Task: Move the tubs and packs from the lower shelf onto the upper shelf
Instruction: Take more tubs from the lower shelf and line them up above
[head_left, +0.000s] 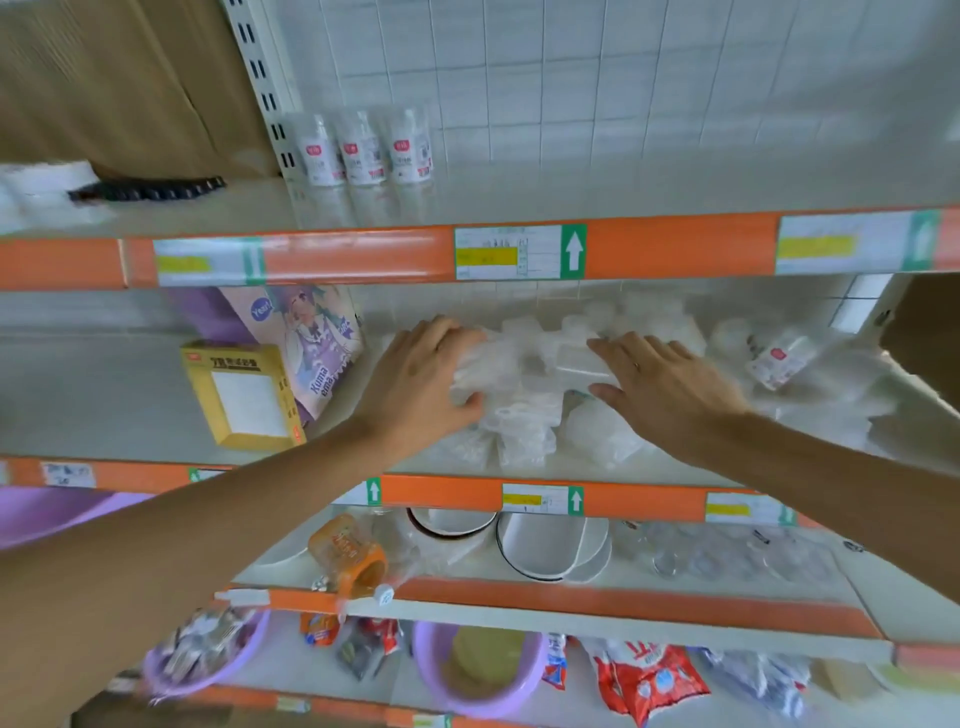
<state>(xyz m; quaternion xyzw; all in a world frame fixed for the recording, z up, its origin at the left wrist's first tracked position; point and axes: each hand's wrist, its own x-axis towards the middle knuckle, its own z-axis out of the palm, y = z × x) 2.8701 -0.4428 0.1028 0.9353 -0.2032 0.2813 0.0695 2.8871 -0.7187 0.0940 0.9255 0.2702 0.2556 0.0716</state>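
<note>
the shelf edges (363, 254) are orange, with white price labels (519, 253) that carry a yellow block and a green panel with a white arrow. the tubs and packs (524, 384) are clear, milky white where they pile up. the box (241, 395) is yellow with a white window. the carton (317, 338) is purple and white with a cartoon figure. the pouches (363, 150) are white with red labels. the back wall (623, 78) is a white square grid. the basins (467, 670) are lilac and the bags (644, 675) red and white.
</note>
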